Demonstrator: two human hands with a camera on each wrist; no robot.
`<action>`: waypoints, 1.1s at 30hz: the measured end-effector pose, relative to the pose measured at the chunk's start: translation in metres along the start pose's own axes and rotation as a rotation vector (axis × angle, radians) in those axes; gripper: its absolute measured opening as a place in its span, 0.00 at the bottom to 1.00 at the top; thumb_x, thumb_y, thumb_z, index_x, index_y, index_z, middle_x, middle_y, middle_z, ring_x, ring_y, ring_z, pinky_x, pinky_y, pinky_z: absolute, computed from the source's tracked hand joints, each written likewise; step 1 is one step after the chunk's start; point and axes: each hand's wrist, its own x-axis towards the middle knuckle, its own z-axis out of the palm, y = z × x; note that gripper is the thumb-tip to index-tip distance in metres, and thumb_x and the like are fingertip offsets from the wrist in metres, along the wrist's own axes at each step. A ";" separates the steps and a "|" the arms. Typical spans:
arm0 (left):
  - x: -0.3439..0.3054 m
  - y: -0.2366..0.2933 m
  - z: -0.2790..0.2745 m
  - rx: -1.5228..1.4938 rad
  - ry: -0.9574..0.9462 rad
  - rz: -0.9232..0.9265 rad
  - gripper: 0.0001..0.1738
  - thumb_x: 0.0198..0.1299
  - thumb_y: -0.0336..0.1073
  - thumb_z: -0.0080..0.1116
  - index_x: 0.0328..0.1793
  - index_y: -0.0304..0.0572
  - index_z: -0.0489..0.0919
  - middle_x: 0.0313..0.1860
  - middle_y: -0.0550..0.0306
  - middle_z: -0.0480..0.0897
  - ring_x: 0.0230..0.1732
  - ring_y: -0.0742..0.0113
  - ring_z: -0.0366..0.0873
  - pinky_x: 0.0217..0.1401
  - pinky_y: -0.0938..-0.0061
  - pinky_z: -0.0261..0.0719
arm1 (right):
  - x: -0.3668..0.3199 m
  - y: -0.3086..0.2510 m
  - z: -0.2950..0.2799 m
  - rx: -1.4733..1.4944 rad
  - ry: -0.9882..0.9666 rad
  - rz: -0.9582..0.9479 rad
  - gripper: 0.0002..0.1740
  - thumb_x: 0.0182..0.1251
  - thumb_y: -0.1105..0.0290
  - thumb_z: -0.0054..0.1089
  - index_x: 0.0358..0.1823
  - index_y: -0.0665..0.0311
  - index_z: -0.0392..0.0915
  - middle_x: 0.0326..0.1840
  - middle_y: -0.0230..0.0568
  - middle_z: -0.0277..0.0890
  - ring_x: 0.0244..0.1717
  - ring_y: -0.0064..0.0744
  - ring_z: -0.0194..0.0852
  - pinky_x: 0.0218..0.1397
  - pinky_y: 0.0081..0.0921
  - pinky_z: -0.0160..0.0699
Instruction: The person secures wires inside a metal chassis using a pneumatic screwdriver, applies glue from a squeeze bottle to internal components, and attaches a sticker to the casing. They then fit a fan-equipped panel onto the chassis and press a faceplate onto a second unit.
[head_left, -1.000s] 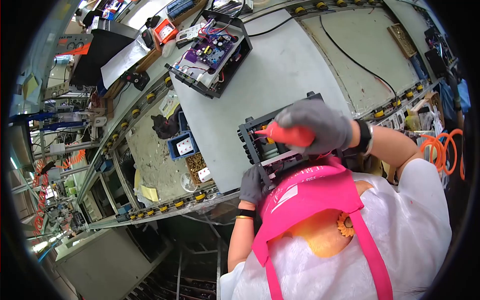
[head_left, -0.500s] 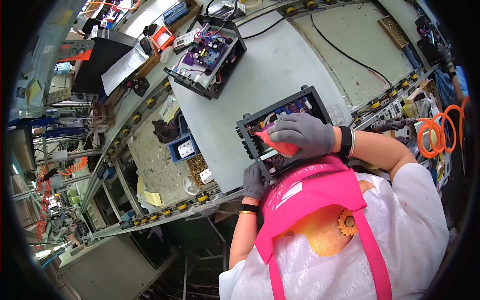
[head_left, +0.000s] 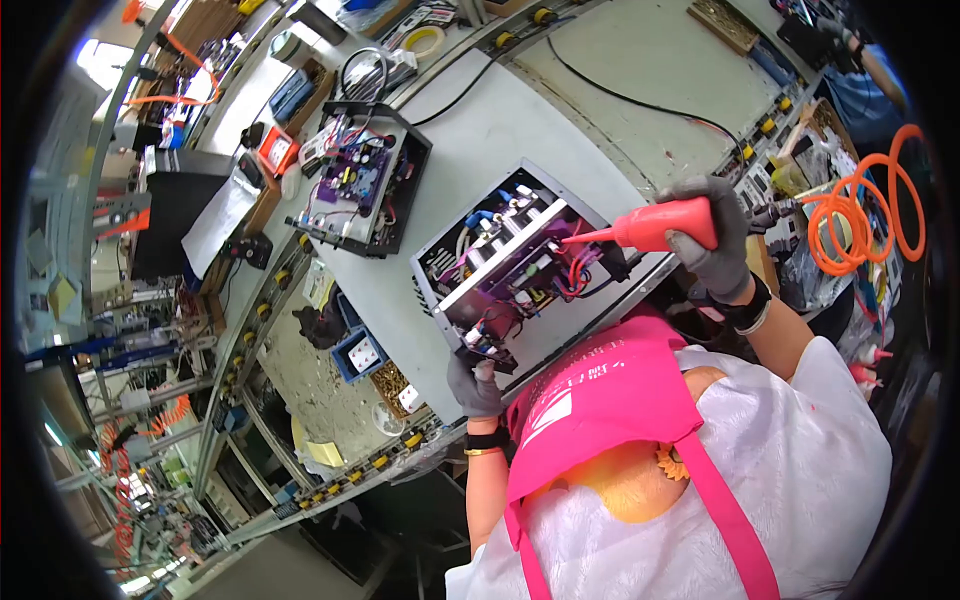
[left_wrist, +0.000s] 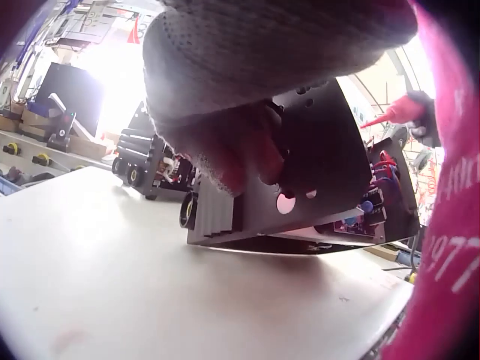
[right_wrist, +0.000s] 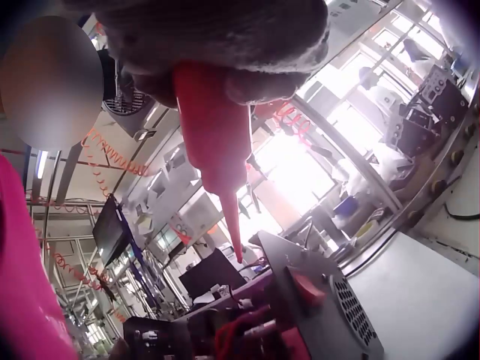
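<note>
My gloved left hand (head_left: 475, 388) grips the near-left corner of an open black metal case, with fingers around its panel (left_wrist: 322, 161) in the left wrist view. The case stands tilted, and a pale metal bar (head_left: 503, 262) crosses its inside among red wires (head_left: 577, 272) and circuit parts. In my gloved right hand (head_left: 720, 240) is a red squeeze bottle (head_left: 665, 225) with a long thin nozzle. That nozzle points left over the case, its tip near the bar's far end. The right wrist view has the bottle (right_wrist: 214, 127) nozzle-down above the case.
A second open case with a purple circuit board (head_left: 355, 172) stands farther back on the pale work board (head_left: 480, 120). Blue bins (head_left: 357, 354) and a tray of small brass-coloured parts (head_left: 390, 382) lie left. An orange coiled hose (head_left: 840, 230) hangs right; rollers edge the bench.
The case has been tipped and turned, baring the wiring on its near side. My right hand has drawn the bottle back to the right from inside the case. The head view has shifted.
</note>
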 end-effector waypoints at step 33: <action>0.007 0.007 0.000 -0.012 -0.004 -0.049 0.45 0.55 0.74 0.47 0.48 0.31 0.76 0.34 0.55 0.78 0.37 0.67 0.75 0.40 0.74 0.71 | 0.006 0.008 0.019 -0.120 -0.044 -0.141 0.24 0.44 0.74 0.67 0.46 0.62 0.70 0.40 0.42 0.78 0.39 0.40 0.80 0.43 0.29 0.78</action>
